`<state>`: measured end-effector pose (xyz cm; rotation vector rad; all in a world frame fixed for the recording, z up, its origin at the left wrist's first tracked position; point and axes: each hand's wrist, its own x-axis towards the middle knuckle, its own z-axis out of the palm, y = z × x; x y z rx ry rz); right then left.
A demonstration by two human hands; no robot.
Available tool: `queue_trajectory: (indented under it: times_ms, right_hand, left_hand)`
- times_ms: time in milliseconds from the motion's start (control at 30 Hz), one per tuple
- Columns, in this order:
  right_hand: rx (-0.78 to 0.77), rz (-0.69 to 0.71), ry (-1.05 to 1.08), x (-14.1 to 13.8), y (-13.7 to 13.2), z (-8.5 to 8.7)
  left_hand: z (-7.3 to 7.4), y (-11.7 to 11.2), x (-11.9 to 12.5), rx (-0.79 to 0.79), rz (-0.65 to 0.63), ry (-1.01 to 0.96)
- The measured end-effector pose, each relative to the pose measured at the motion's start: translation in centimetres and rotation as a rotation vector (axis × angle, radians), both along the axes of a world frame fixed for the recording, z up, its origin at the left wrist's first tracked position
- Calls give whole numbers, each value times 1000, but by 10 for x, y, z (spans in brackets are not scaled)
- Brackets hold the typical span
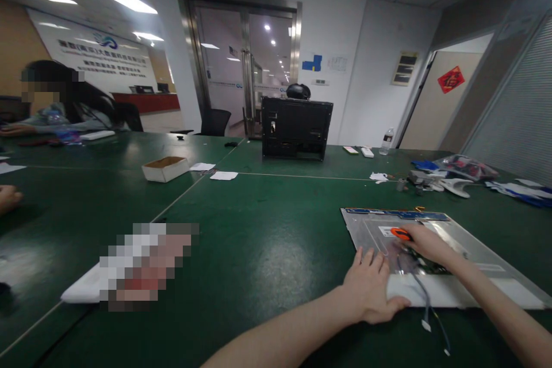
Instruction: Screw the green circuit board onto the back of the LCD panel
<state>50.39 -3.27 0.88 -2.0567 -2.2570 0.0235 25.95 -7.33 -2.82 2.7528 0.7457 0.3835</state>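
Note:
A flat silver display panel point(483, 253) lies on the table at the right, with a blue circuit strip point(403, 214) along its far edge. My left hand point(371, 287) rests on the panel's near left edge with fingers spread. Closed around a screwdriver point(401, 234) with an orange and black handle, my right hand point(425, 246) is over the panel's middle. The tool's tip is hard to make out. Beside my hands, a grey cable point(425, 293) with white plugs hangs over the near edge. A green circuit board point(431, 266) shows partly under my right forearm.
On the green table point(267, 224) stand a black monitor housing point(297, 126), a white open box point(166, 169) and a water bottle point(387, 141). Loose parts and bags point(466, 167) lie at the right. Another person point(69, 98) sits at the far left; a hand point(8, 198) shows nearer.

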Motion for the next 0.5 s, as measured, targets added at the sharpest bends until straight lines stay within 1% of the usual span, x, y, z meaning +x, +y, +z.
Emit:
queue_trajectory:
  times_ms: [133, 267, 400, 500]
  right_hand:
    - [7, -18, 15, 9, -7, 1]
    - [-17, -27, 107, 32, -33, 1]
    - [-29, -68, 159, 54, -60, -12]
    - [22, -75, 211, 65, -69, -24]
  left_hand:
    - [0, 3, 10, -2, -1, -3]
    - [4, 2, 18, -10, 28, -15]
    - [7, -2, 21, -26, 72, -25]
    - [7, -4, 21, -57, 132, -52]
